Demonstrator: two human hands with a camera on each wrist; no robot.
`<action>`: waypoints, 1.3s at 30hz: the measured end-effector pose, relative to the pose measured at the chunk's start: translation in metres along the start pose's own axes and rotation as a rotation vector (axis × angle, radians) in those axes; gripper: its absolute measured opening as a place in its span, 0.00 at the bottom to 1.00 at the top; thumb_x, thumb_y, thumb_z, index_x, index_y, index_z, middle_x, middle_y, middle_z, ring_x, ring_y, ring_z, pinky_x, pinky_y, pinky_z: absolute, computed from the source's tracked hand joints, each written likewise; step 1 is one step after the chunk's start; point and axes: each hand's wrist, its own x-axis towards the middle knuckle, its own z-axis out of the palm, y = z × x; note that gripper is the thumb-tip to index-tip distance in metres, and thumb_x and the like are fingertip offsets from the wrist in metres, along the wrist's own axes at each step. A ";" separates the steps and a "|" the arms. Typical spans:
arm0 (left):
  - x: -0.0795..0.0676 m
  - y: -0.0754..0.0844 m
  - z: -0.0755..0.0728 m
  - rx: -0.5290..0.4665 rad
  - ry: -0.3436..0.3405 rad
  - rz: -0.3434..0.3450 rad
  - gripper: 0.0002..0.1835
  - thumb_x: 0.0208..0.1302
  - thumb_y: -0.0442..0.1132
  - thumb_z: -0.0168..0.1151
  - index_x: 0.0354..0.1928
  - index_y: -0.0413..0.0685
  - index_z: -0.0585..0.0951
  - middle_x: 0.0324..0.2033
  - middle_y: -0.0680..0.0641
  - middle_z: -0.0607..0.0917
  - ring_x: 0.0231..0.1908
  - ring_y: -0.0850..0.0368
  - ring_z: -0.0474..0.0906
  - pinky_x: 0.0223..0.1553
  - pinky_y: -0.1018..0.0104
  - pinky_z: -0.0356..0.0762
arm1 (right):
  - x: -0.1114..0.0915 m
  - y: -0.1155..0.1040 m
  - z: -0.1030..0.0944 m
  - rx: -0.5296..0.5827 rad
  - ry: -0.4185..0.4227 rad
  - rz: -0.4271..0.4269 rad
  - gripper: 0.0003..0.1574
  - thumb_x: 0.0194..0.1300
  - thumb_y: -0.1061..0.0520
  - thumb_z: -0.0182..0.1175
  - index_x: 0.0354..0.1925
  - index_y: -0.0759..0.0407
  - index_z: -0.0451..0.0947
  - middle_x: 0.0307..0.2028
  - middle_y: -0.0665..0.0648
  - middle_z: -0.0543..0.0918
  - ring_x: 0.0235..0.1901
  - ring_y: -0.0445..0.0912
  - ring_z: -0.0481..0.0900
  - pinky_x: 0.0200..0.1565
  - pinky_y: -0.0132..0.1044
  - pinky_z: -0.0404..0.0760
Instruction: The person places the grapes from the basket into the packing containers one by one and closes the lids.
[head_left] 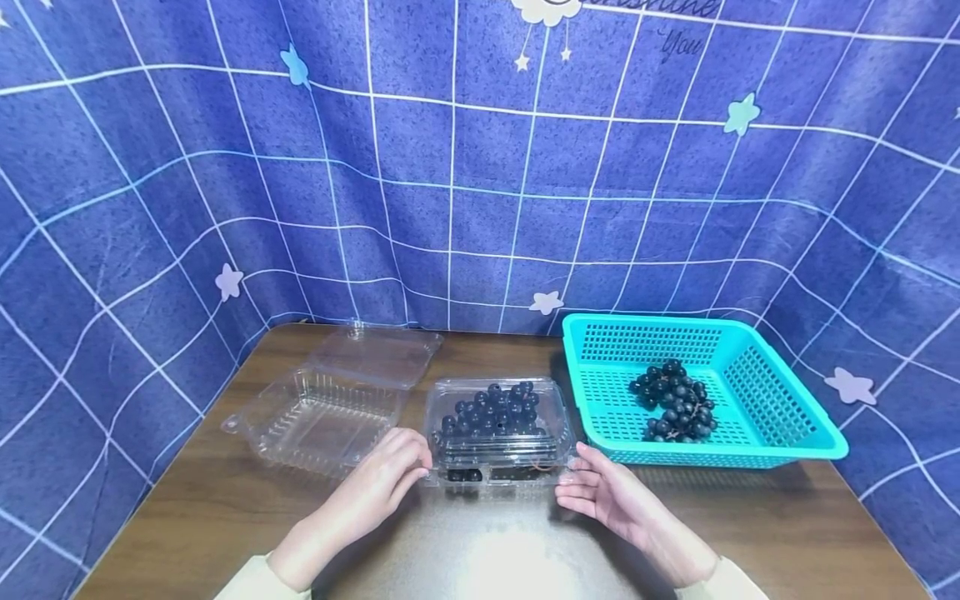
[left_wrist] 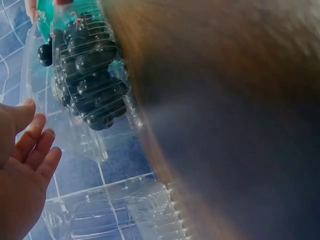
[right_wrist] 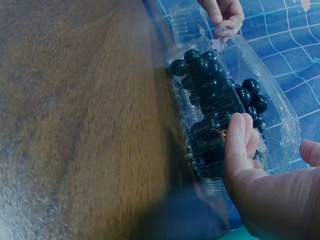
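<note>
A clear plastic clamshell box (head_left: 558,408) holding dark grapes (head_left: 498,408) stands mid-table, its front nearest me. At the front left corner, my left hand (head_left: 393,462) pinches the plastic edge between thumb and forefinger. My right hand (head_left: 611,492) is at the front right corner; its fingers are fairly straight against the side, as the right wrist view shows. There the thumb (right_wrist: 311,152) stands apart from the fingers. Some grapes (right_wrist: 252,95) show between the box's two plastic parts, which look spread apart in that view.
Left of the box, an open clear clamshell (head_left: 330,425) lies with its lid (head_left: 378,354) folded back. On the right stands a turquoise plastic basket (head_left: 750,454) with a bunch of grapes (head_left: 678,404) inside. Behind the wooden table (head_left: 420,550) hangs a blue checked cloth (head_left: 487,225).
</note>
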 end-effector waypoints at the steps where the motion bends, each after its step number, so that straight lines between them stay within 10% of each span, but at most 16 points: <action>1: -0.001 0.000 0.000 0.007 -0.002 0.006 0.09 0.55 0.33 0.65 0.35 0.52 0.75 0.40 0.56 0.78 0.46 0.62 0.72 0.51 0.65 0.76 | 0.001 0.000 0.000 0.003 0.006 -0.001 0.25 0.70 0.45 0.49 0.49 0.64 0.59 0.35 0.57 0.81 0.38 0.49 0.83 0.53 0.44 0.80; 22: -0.005 -0.002 0.004 0.053 0.003 0.080 0.10 0.52 0.32 0.65 0.34 0.53 0.75 0.41 0.58 0.77 0.46 0.62 0.72 0.52 0.72 0.74 | 0.005 0.004 0.000 -0.043 0.006 -0.023 0.08 0.66 0.58 0.55 0.41 0.62 0.72 0.31 0.54 0.83 0.35 0.44 0.83 0.51 0.41 0.82; 39: -0.007 0.005 0.001 0.085 -0.052 -0.012 0.07 0.57 0.37 0.63 0.37 0.53 0.77 0.43 0.57 0.77 0.49 0.64 0.71 0.54 0.67 0.75 | 0.007 0.006 -0.001 -0.072 0.000 -0.041 0.06 0.66 0.62 0.52 0.40 0.64 0.70 0.33 0.54 0.80 0.35 0.43 0.82 0.50 0.39 0.83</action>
